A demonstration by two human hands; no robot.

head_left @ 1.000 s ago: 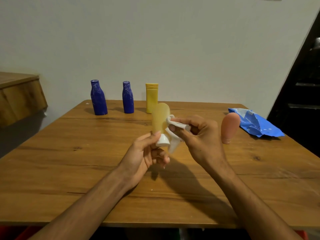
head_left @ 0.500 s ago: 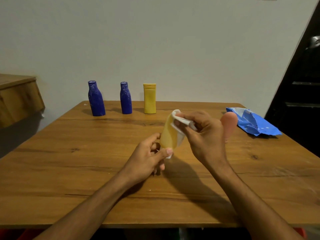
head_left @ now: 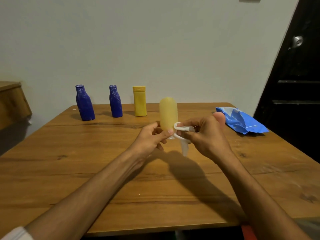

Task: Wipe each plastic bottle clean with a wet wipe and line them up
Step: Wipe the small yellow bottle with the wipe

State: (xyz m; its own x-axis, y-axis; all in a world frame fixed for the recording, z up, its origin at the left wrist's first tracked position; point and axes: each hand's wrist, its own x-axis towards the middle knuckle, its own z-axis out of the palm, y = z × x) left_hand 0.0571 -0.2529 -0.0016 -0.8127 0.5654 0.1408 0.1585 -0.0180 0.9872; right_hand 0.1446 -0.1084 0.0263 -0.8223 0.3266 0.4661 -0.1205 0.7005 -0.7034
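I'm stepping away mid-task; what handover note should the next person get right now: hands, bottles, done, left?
Left hand grips the pale yellow bottle at its white-capped lower end.
Right hand pinches the wet wipe against that bottle.
Done, it seems: two blue bottles and a yellow bottle stand in a row at the far edge.
Left: finish this bottle, line it up, then the pink bottle, partly hidden behind the right hand.
Wipe pack lies far right.
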